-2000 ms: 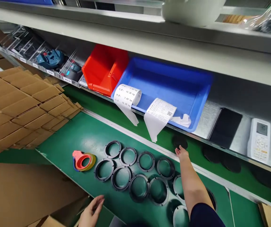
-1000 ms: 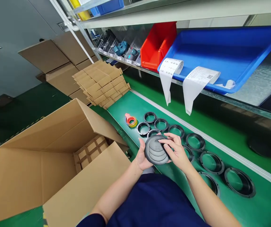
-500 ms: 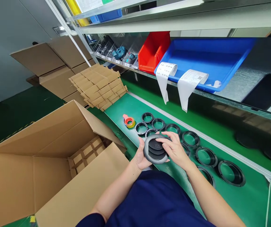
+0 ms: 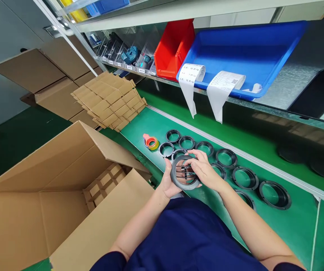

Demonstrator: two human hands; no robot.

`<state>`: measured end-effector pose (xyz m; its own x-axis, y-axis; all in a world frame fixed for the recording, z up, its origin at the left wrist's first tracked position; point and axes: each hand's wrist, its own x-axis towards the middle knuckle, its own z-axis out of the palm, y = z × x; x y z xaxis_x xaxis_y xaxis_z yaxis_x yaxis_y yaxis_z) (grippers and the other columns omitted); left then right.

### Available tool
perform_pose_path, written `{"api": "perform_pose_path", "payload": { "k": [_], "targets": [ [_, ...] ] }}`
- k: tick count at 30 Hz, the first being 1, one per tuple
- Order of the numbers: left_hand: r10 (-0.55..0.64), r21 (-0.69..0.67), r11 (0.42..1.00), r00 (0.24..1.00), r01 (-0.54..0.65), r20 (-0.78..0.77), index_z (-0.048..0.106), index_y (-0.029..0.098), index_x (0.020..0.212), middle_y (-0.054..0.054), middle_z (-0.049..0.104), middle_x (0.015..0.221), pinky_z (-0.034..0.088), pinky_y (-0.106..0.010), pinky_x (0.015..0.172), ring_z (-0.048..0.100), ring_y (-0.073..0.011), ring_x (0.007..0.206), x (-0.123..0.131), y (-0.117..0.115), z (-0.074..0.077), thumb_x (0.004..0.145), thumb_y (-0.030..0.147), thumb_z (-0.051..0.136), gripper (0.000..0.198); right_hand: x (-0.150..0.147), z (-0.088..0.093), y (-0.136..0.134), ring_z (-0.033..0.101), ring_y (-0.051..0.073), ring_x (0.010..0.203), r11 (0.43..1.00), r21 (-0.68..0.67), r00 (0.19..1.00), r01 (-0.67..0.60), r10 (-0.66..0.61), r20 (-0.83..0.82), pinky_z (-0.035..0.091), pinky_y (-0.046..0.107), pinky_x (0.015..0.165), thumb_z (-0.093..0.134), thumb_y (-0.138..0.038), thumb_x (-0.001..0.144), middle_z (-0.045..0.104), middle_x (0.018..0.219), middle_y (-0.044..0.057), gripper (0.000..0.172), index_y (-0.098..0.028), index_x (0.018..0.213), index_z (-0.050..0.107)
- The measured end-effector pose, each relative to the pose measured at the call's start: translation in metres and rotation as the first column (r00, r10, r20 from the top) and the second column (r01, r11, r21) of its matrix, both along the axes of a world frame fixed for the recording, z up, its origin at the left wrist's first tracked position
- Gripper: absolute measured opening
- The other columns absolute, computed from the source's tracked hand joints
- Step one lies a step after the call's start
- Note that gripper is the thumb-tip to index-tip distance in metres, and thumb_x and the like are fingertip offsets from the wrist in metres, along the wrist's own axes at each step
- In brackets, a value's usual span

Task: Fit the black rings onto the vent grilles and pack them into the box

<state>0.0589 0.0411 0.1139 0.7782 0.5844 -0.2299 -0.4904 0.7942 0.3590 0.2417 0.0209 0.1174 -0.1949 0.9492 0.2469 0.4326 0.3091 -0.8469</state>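
A round grey-rimmed air vent (image 4: 184,187) with dark slats is held in front of my body. My left hand (image 4: 167,183) wraps its left side, thumb up along the rim. From the right, my right hand (image 4: 207,174) grips the rim, with its fingers reaching over the slats. The slats stand edge-on, so skin shows through the gaps. Just beyond the vent, several black rings (image 4: 186,142) lie on the green bench (image 4: 297,229). My right hand partly covers some of them.
A large open carton (image 4: 99,222) with cardboard dividers stands at left. Stacked cardboard dividers (image 4: 108,98) sit behind it. A tape roll (image 4: 151,142) lies on the bench. The shelf above holds a red bin (image 4: 174,51) and blue tray (image 4: 241,56) with paper labels hanging down.
The vent's slats have turned from lying flat, covering the opening, to edge-on with gaps between them. Both hands stay on the vent. The camera view has shifted slightly.
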Motion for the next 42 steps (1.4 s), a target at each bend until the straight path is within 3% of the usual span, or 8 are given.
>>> {"api": "perform_pose_path", "payload": {
  "k": [16, 24, 27, 30, 33, 38, 40, 42],
  "targets": [
    [-0.057, -0.153, 0.987, 0.998, 0.056, -0.002, 0.057, 0.018, 0.132, -0.022, 0.060, 0.132, 0.028, -0.074, 0.103, 0.057, -0.0429, 0.120, 0.009, 0.018, -0.012, 0.082, 0.082, 0.036, 0.085, 0.009, -0.017, 0.010, 0.030, 0.028, 0.137, 0.997, -0.080, 0.997, 0.019, -0.025, -0.078, 0.029, 0.056, 0.116, 0.025, -0.055, 0.102, 0.047, 0.142, 0.008, 0.054, -0.025, 0.106, 0.069],
    [-0.058, -0.268, 0.962, 0.997, 0.045, -0.041, 0.060, 0.014, 0.126, -0.023, 0.061, 0.128, 0.037, -0.068, 0.100, 0.058, -0.0420, 0.117, 0.017, 0.025, -0.011, 0.080, 0.082, 0.041, 0.085, 0.026, -0.019, -0.003, 0.031, 0.025, 0.139, 1.000, -0.003, 0.983, 0.018, -0.018, -0.184, 0.029, 0.054, 0.117, 0.012, -0.056, 0.102, 0.046, 0.147, 0.004, 0.063, -0.030, 0.131, 0.062],
    [-0.064, -0.327, 0.944, 0.993, 0.029, -0.099, 0.062, 0.013, 0.122, -0.022, 0.064, 0.124, 0.043, -0.065, 0.097, 0.060, -0.0411, 0.114, 0.019, 0.031, -0.013, 0.081, 0.081, 0.042, 0.082, 0.025, -0.028, -0.006, 0.029, 0.027, 0.141, 0.998, 0.033, 0.997, 0.046, -0.044, -0.062, 0.030, 0.056, 0.116, 0.015, -0.055, 0.102, 0.043, 0.150, 0.006, 0.060, -0.029, 0.140, 0.053],
    [-0.027, -0.358, 0.931, 0.967, -0.067, -0.251, 0.065, 0.013, 0.111, -0.016, 0.071, 0.108, 0.048, -0.058, 0.096, 0.068, -0.0323, 0.099, 0.022, 0.038, -0.017, 0.089, 0.072, 0.040, 0.068, 0.019, -0.039, -0.012, 0.025, 0.031, 0.144, 0.996, 0.085, 0.976, -0.015, -0.004, 0.216, 0.023, 0.058, 0.119, 0.037, -0.060, 0.098, 0.039, 0.154, 0.011, 0.062, -0.022, 0.146, 0.045],
    [-0.085, -0.341, 0.938, 0.912, -0.063, -0.401, 0.066, 0.014, 0.109, -0.013, 0.073, 0.102, 0.049, -0.053, 0.098, 0.069, -0.0295, 0.096, 0.037, 0.041, -0.023, 0.092, 0.064, 0.046, 0.057, 0.019, -0.048, -0.019, 0.021, 0.032, 0.147, 0.996, 0.001, 0.923, -0.092, 0.085, 0.375, 0.016, 0.056, 0.121, 0.054, -0.061, 0.091, 0.032, 0.157, 0.015, 0.072, -0.019, 0.148, 0.041],
    [-0.254, -0.268, 0.957, 0.773, 0.113, -0.581, 0.059, 0.018, 0.126, -0.015, 0.068, 0.120, 0.046, -0.051, 0.104, 0.059, -0.0347, 0.119, 0.092, 0.030, -0.022, 0.087, 0.058, 0.060, 0.055, 0.041, -0.059, -0.033, 0.006, 0.037, 0.149, 0.976, -0.201, 0.969, 0.085, -0.034, 0.243, 0.022, 0.055, 0.118, 0.075, -0.066, 0.071, 0.001, 0.163, 0.018, 0.119, -0.025, 0.158, 0.005],
    [-0.343, -0.264, 0.937, 0.741, 0.228, -0.577, 0.052, 0.022, 0.136, -0.017, 0.061, 0.132, 0.042, -0.057, 0.106, 0.052, -0.0376, 0.129, 0.111, 0.025, -0.019, 0.086, 0.066, 0.055, 0.067, 0.062, -0.067, -0.044, 0.018, 0.037, 0.145, 0.948, -0.231, 0.963, 0.218, -0.171, 0.207, 0.029, 0.053, 0.115, 0.081, -0.063, 0.062, 0.013, 0.159, 0.016, 0.128, -0.030, 0.158, 0.003],
    [-0.401, -0.254, 0.916, 0.712, 0.310, -0.577, 0.042, 0.030, 0.144, -0.017, 0.050, 0.145, 0.037, -0.066, 0.106, 0.042, -0.0392, 0.136, 0.120, 0.025, -0.019, 0.084, 0.075, 0.047, 0.075, 0.095, -0.082, -0.062, 0.029, 0.038, 0.137, 0.840, -0.212, 0.855, 0.499, -0.437, 0.280, 0.033, 0.054, 0.111, 0.083, -0.060, 0.059, 0.026, 0.150, 0.016, 0.124, -0.030, 0.157, 0.012]
  ]
}}
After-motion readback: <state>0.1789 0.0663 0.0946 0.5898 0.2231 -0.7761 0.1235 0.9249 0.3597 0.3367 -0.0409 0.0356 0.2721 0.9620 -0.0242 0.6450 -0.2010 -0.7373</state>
